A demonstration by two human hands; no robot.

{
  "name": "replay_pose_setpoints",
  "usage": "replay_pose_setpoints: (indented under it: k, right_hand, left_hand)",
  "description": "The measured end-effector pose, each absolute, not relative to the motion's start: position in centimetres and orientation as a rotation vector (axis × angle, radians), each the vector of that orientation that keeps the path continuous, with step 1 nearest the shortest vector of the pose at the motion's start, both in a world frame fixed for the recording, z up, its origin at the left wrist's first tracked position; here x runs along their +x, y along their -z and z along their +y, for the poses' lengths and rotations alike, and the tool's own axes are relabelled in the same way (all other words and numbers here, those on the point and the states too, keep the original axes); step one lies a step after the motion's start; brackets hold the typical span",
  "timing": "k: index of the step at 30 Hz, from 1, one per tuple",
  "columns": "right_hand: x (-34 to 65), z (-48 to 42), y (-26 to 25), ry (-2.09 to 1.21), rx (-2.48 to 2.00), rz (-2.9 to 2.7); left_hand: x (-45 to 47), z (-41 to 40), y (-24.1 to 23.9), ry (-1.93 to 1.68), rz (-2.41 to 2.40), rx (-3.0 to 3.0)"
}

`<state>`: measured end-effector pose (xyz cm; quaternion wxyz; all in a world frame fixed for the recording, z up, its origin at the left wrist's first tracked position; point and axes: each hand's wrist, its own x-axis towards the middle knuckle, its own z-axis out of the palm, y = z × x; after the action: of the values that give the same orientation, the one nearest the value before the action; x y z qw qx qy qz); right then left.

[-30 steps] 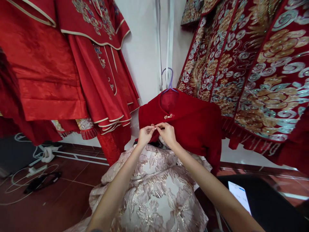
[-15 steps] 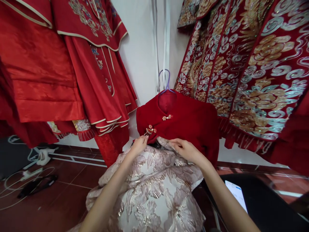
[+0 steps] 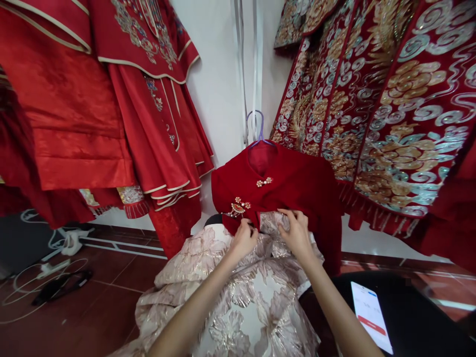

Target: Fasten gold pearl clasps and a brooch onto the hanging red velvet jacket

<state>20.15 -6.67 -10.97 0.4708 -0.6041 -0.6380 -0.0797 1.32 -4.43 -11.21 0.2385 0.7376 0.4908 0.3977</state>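
A red dress [image 3: 305, 183] hangs on a purple hanger [image 3: 261, 130], with a beaded fastener at the neck and a tasselled brooch [image 3: 237, 207] on its chest. Pale floral brocade fabric [image 3: 256, 297] with metallic threads is spread below and against it. My left hand [image 3: 244, 242] is closed, its fingertips pinching at the red cloth just below the brooch; the exact grip is partly hidden. To its right, my right hand [image 3: 297, 235] has the upper edge of the floral fabric between thumb and fingers, against the dress front.
Red garments [image 3: 156, 124] hang at left, and a heavily embroidered one [image 3: 394, 114] at right. A lit phone [image 3: 372, 317] lies on a black seat [image 3: 412, 312]. Cables and a power strip [image 3: 54, 267] are on the tiled floor, near a white shoe [image 3: 70, 244].
My left hand has moved right, away from the brooch and closer to my right hand. A flap of the floral fabric now stands higher against the dress. The phone's screen shows a red button.
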Motion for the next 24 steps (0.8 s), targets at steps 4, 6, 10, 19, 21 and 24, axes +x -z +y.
replay_pose_setpoints:
  k: [4, 6, 10, 19, 21, 24]
  right_hand:
    - [19.9, -6.4, 12.2, 0.272, -1.499, -1.567]
    - [19.5, -6.4, 12.5, 0.277, -1.497, -1.587]
    - [18.3, -5.7, 13.0, 0.335, -1.521, -1.477]
    - [17.8, -2.1, 12.7, 0.502, -1.650, -1.287]
    - [18.2, -1.9, 12.5, 0.529, -1.622, -1.267]
    - [19.1, -3.0, 12.2, 0.500, -1.524, -1.351]
  left_hand:
    - [2.9, -4.4, 11.7, -1.224, 1.309, 1.947]
    - [3.1, -4.1, 12.0, -1.238, 1.268, 1.899]
    - [2.9, -3.8, 12.8, -1.341, 1.281, 1.892]
    - [2.6, -4.4, 12.7, -1.203, 1.354, 1.962]
    - [2.6, -4.4, 12.6, -1.177, 1.385, 1.949]
    - [2.4, -4.6, 12.4, -1.137, 1.400, 1.975]
